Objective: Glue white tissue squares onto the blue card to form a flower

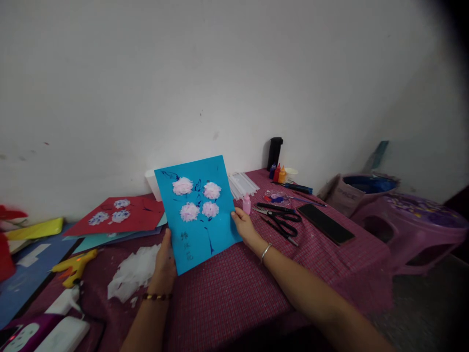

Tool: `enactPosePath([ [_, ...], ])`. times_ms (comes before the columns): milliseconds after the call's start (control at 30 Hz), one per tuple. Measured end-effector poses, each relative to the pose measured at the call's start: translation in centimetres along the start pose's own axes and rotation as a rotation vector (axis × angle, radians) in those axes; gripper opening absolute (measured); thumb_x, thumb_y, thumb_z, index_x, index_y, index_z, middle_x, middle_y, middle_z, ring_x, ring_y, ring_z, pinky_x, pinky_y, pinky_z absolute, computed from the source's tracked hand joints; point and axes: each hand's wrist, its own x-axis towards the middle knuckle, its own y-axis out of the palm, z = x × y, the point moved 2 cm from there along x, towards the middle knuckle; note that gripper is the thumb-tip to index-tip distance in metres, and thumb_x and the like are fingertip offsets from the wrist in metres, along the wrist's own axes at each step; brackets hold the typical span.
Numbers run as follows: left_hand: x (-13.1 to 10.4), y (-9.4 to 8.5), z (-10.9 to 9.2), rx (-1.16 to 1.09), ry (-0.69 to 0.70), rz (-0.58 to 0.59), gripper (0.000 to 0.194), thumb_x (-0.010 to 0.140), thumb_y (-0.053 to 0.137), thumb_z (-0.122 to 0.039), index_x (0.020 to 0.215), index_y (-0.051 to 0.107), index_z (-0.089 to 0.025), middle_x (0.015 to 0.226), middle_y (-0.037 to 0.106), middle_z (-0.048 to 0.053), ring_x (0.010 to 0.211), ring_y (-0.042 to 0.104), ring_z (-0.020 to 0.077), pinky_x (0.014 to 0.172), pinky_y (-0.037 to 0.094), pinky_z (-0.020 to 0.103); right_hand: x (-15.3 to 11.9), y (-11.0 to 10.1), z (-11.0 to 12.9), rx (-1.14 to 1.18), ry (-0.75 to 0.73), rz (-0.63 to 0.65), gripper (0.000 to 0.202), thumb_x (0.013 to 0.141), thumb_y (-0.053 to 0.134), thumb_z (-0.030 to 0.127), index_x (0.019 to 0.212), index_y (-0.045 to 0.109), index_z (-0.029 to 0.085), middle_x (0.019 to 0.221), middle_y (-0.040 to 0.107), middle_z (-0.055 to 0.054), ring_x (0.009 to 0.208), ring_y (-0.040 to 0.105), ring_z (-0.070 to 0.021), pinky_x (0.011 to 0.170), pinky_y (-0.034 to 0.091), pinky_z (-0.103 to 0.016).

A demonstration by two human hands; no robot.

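Note:
A blue sheet of card point(200, 234) is held up and tilted above the table, bearing several fluffy pale-pink paper flowers point(189, 212), dark blue painted stems and leaves, and handwritten characters at its lower left. My left hand point(165, 261) grips its left edge, and my right hand point(245, 226) pinches the right edge; both thumbs are on or near the front, other fingers mostly hidden behind. Just beyond my right hand stands a pink paint bottle point(246, 204). Crumpled white tissue pieces point(134, 273) lie beside my left hand.
Left are a red card with white-blue flowers point(141, 227), a yellow glue gun point(75, 268) and a white power strip point(62, 336). Right lie scissors point(280, 220), a phone point(325, 224), paint bottles point(277, 173) and a black flask point(274, 152). A purple stool point(421, 234) stands beyond the table's right edge.

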Motion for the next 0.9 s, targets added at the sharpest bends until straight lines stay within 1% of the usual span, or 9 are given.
enactPosePath([
  [67,-0.11,0.13,-0.06,0.027,0.002,-0.022,0.06,0.089,0.05,-0.046,0.141,0.039,-0.019,0.127,0.059,0.015,0.12,0.052,0.0294,0.107,0.036,0.048,0.01,-0.03,-0.03,-0.004,-0.005,-0.002,0.024,0.077,0.052,0.042,0.078,0.057,0.019,0.068,0.049,0.002,0.062,0.04,-0.0139,0.06,0.036,-0.025],
  [200,-0.42,0.52,-0.25,0.081,0.027,-0.027,0.055,0.091,0.047,-0.046,0.138,0.044,-0.018,0.126,0.06,0.014,0.118,0.054,0.0292,0.107,0.036,0.048,-0.04,-0.06,0.02,-0.013,-0.01,-0.003,0.024,0.078,0.051,0.042,0.077,0.057,0.019,0.066,0.047,0.002,0.061,0.038,-0.0139,0.058,0.034,-0.025],
  [367,-0.49,0.5,-0.18,0.029,-0.01,0.02,0.06,0.089,0.048,-0.049,0.142,0.037,-0.021,0.129,0.057,0.014,0.122,0.051,0.0297,0.109,0.034,0.049,-0.05,-0.04,-0.07,-0.016,-0.014,0.005,0.024,0.079,0.05,0.042,0.076,0.056,0.019,0.066,0.045,0.002,0.06,0.037,-0.0137,0.057,0.034,-0.025],
  [467,-0.35,0.32,-0.11,0.008,-0.025,0.041,0.065,0.088,0.05,-0.05,0.143,0.035,-0.02,0.13,0.057,0.015,0.124,0.049,0.03,0.11,0.031,0.049,-0.02,-0.03,-0.23,-0.018,-0.014,0.008,0.023,0.079,0.05,0.042,0.077,0.056,0.019,0.066,0.045,0.002,0.06,0.037,-0.0134,0.058,0.034,-0.024],
  [567,-0.21,0.26,-0.12,-0.007,-0.026,0.065,0.065,0.088,0.048,-0.053,0.143,0.036,-0.019,0.128,0.058,0.014,0.123,0.049,0.0293,0.111,0.03,0.048,-0.04,-0.02,-0.32,-0.018,-0.013,0.012,0.024,0.079,0.05,0.041,0.078,0.056,0.019,0.067,0.046,0.003,0.061,0.037,-0.0132,0.058,0.034,-0.024],
  [700,-0.27,0.36,-0.29,-0.005,0.007,0.031,0.062,0.09,0.048,-0.047,0.142,0.036,-0.015,0.124,0.061,0.015,0.12,0.052,0.0284,0.11,0.033,0.045,-0.13,0.0,-0.29,-0.017,-0.005,0.024,0.024,0.08,0.049,0.041,0.08,0.057,0.019,0.068,0.048,0.002,0.061,0.039,-0.0132,0.059,0.035,-0.024],
  [800,-0.47,0.6,-0.34,-0.022,-0.001,0.019,0.062,0.09,0.05,-0.042,0.144,0.031,-0.019,0.127,0.059,0.014,0.12,0.053,0.028,0.109,0.035,0.045,-0.15,-0.01,-0.26,-0.018,0.002,0.023,0.024,0.08,0.049,0.042,0.08,0.057,0.019,0.069,0.049,0.002,0.063,0.04,-0.0136,0.059,0.036,-0.024],
  [900,-0.57,0.81,-0.3,-0.077,-0.027,0.054,0.064,0.092,0.045,-0.043,0.147,0.022,-0.022,0.131,0.056,0.013,0.12,0.052,0.0278,0.108,0.035,0.046,-0.13,0.0,-0.2,-0.021,0.008,0.022,0.025,0.08,0.049,0.043,0.078,0.055,0.019,0.067,0.048,0.002,0.062,0.039,-0.0135,0.057,0.034,-0.024],
])
